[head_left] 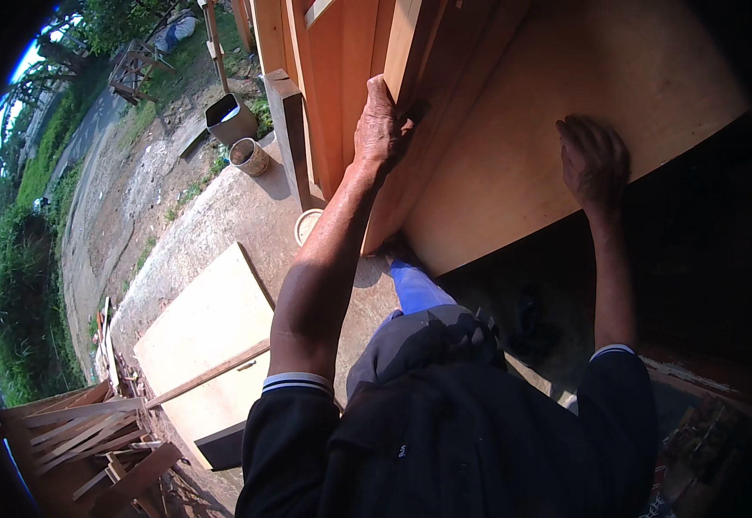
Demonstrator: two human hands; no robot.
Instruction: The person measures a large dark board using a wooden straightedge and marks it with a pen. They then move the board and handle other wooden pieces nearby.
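A large tan plywood sheet (566, 95) stands upright in front of me, leaning in a dark doorway. My left hand (380, 125) grips its left edge, fingers wrapped around a narrow wooden strip (410, 43) there. My right hand (594, 160) lies flat with fingers spread on the sheet's face near its lower right edge. The sheet's bottom corner rests on the concrete by my blue-clad foot (415, 285).
Reddish wooden panels (333, 78) stand to the left of the sheet. A pale board (207, 341) with a long batten across it lies on the concrete. Stacked timber offcuts (91, 432) sit lower left. A black bucket (231, 116) and a round tub (248, 155) stand on the dirt yard.
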